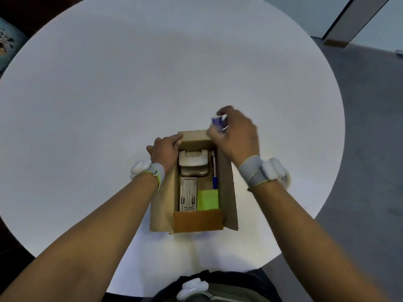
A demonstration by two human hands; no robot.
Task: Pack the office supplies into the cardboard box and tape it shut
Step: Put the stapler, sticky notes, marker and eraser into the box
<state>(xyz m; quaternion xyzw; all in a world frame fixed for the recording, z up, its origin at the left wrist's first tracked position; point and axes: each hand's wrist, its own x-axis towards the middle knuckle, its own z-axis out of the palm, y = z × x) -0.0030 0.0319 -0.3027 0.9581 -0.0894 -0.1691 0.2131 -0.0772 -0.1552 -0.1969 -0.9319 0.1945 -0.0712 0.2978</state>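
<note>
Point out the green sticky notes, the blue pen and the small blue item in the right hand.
green sticky notes (208,199), head view, top face.
blue pen (214,178), head view, blue cap end.
small blue item (217,122), head view, its blue face between the fingers.

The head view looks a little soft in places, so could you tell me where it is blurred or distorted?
Head view: the right hand and the small blue item it holds are motion-blurred; the wide lens curves the white table rim; the cardboard box contents stay fairly sharp.
</note>
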